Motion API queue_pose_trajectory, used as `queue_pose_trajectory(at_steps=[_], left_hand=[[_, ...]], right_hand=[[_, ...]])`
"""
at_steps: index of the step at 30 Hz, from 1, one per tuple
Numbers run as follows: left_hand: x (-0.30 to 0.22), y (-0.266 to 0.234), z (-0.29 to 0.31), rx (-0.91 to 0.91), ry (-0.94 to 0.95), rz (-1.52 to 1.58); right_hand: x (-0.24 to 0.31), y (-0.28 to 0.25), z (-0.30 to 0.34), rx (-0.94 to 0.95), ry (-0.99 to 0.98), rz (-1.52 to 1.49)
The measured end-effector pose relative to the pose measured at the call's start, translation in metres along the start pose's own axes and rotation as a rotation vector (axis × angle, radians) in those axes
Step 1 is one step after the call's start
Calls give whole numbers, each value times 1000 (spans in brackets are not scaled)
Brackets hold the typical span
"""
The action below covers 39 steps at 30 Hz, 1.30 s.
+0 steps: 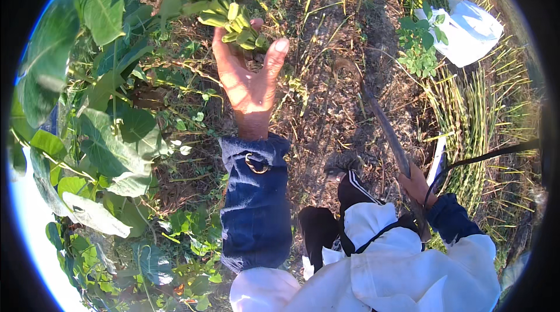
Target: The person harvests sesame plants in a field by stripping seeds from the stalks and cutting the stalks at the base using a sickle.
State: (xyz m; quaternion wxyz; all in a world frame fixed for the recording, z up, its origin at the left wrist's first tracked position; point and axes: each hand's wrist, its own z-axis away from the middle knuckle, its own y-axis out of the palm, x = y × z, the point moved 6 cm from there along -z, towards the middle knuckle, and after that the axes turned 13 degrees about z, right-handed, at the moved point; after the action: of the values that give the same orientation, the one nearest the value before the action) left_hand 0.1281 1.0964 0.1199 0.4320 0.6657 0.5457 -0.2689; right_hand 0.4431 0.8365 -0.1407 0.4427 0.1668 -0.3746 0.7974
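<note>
L hand (249, 79) part-open, cupped at green pod bunch (233, 17), upper ctr-left; can't tell if clamped. R hand (416, 185) wrapped round hooked tool (382, 119). White bag (466, 35) upper R, contents unclear.

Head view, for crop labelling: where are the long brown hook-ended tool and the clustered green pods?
Long brown hook-ended tool (382, 119): head view, middle of shaft.
Clustered green pods (213, 18): head view, one central pod.

Outdoors in strong sunlight, we see brown, littered ground (312, 119) down the middle of the frame, broad green leaves (119, 147) crowding the left, yellow-green stalks (466, 115) at right, and glaring sky (36, 248) at lower left.
</note>
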Motion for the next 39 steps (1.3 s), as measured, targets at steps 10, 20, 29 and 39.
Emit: queue_pose_trajectory(at_steps=[10, 20, 29, 39], left_hand=[[-10, -21, 6, -114, -32, 95], [-39, -105, 27, -385, -163, 141], [-19, -110, 31, -266, -317, 182], [-36, -110, 13, -234, -303, 91]], right_hand=[[32, 129, -84, 413, 194, -667], [9, 215, -152, 661, 298, -548], [16, 186, -82, 622, 314, -694], [33, 198, -123, 737, 325, -509]])
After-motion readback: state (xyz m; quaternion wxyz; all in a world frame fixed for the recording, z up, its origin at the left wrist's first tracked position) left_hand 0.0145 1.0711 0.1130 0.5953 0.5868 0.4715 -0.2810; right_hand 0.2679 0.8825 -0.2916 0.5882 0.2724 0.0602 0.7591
